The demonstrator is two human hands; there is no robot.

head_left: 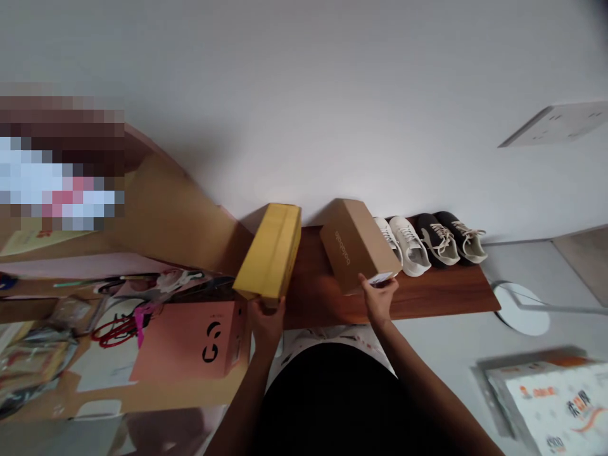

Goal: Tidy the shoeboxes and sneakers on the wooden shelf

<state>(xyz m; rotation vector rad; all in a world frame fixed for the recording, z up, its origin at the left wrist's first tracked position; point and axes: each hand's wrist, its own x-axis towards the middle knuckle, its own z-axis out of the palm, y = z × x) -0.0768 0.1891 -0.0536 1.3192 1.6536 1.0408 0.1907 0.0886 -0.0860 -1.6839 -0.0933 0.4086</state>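
Note:
A yellow cardboard box (268, 253) stands at the left end of a dark wooden board (308, 278). My left hand (267, 324) grips its near end, the fingers partly hidden by the box. Beside it on the right is a brown shoebox (349, 247) with "balabala" lettering, tilted at an angle. My right hand (380, 299) holds the near corner of the shoebox next to a white label, thumb on the front face. A white pair of sneakers (411, 247) and a black pair of sneakers (439, 240) stand side by side just right of the shoebox.
To the left, a pink box (190, 339), red cords and plastic packets crowd a lower surface below a wooden panel (180, 215). A white wall with a socket plate (560, 123) rises behind. At right are a round white base (521, 308) and a white printed package (555, 405).

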